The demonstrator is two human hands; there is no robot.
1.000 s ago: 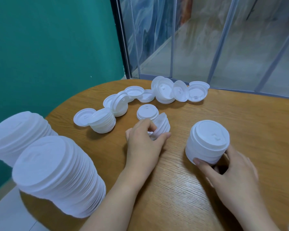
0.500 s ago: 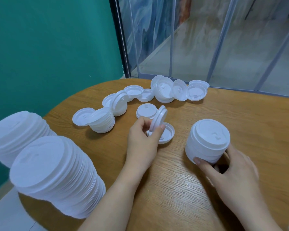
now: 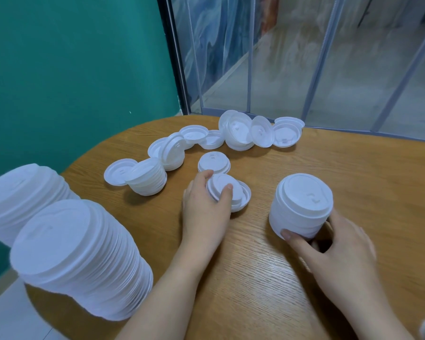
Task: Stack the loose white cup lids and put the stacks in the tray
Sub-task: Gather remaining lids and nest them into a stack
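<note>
Head view: left hand (image 3: 206, 212) reaches forward, fingers pinching a tilted lid (image 3: 222, 187); right hand (image 3: 339, 244), at the near right, curls round a short lid stack (image 3: 302, 204).

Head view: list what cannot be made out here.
- Tray: not in the head view at all.
- Two tall lid stacks: bases cut off by the table edge and frame edge.
- Lid stack under the right hand: its near base hidden by fingers.
- Lids in the left hand: count unclear, fingers cover them.
</note>
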